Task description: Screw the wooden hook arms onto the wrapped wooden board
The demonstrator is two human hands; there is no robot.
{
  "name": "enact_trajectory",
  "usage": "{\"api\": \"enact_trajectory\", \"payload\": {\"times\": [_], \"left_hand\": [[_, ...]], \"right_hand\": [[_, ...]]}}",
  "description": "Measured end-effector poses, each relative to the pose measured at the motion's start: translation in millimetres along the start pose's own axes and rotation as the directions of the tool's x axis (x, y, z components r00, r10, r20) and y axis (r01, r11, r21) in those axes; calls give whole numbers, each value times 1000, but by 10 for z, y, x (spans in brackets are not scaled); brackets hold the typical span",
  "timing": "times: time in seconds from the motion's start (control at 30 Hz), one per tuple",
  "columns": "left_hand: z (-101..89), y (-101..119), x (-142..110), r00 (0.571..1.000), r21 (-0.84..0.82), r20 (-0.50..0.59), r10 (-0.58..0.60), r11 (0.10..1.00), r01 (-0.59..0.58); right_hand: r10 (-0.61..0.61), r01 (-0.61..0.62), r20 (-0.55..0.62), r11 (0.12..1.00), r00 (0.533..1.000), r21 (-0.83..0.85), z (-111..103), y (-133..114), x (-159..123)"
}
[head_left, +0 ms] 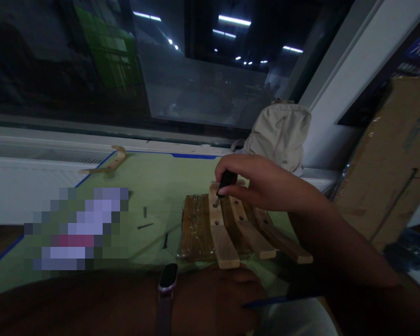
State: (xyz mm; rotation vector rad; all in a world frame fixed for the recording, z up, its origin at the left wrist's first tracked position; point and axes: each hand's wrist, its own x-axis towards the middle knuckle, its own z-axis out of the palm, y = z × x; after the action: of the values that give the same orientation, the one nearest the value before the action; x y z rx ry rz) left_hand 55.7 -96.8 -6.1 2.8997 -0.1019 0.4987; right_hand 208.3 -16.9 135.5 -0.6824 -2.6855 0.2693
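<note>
My right hand (262,182) is closed around the black handle of a screwdriver (227,182). The screwdriver's metal tip meets a hole in the leftmost of three curved wooden slats (227,249). Dark holes show in the other slats, the middle slat (257,240) and the right slat (290,242). All three lie across a brown block wrapped in clear tape (198,228). In shadow at the table's near edge, my left hand (231,294) sits by the leftmost slat's near end, its fingers mostly hidden. A smartwatch (168,277) is on that wrist.
Loose screws (165,240) lie on the green tabletop (154,182), left of the block. A curved wooden piece (117,161) rests at the far left corner. A pixelated patch covers something at left. Beyond are a pale backpack (283,130), a window and a cardboard box (381,163).
</note>
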Motion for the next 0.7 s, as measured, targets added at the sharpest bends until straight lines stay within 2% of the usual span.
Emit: {"api": "enact_trajectory", "payload": {"times": [0.07, 0.13, 0.2, 0.27, 0.33, 0.4, 0.47, 0.53, 0.7], "left_hand": [[-2, -2, 2, 1000, 1, 11, 0, 1000, 0], [-1, -1, 4, 1000, 0, 18, -1, 1000, 1], [1, 1, 5, 1000, 4, 15, -5, 1000, 4], [5, 3, 4, 1000, 3, 10, -6, 1000, 6], [8, 1, 1, 1000, 0, 15, -5, 1000, 5], [10, -1, -1, 1000, -7, 26, 1, 1000, 0], [9, -2, 0, 1000, -7, 28, 3, 1000, -2], [4, 0, 3, 1000, -3, 18, -1, 1000, 2], [-19, 7, 7, 999, -7, 31, -16, 1000, 16]], "right_hand": [[100, -107, -61, 986, 993, -130, 59, -2, 31], [198, -225, -126, 936, 972, -271, 97, 1, 45], [204, -243, -150, 914, 967, -326, 100, 11, 37], [101, -124, -104, 962, 989, -243, 68, 23, 13], [-34, 30, -40, 996, 999, -86, 19, 36, -12], [-96, 95, 14, 994, 995, 46, -21, 46, -24], [-90, 88, 22, 992, 996, 87, -30, 55, -15], [-50, 51, -31, 998, 998, 40, 0, 61, 12], [152, -172, -157, 978, 976, -119, 133, 39, 66]]}}
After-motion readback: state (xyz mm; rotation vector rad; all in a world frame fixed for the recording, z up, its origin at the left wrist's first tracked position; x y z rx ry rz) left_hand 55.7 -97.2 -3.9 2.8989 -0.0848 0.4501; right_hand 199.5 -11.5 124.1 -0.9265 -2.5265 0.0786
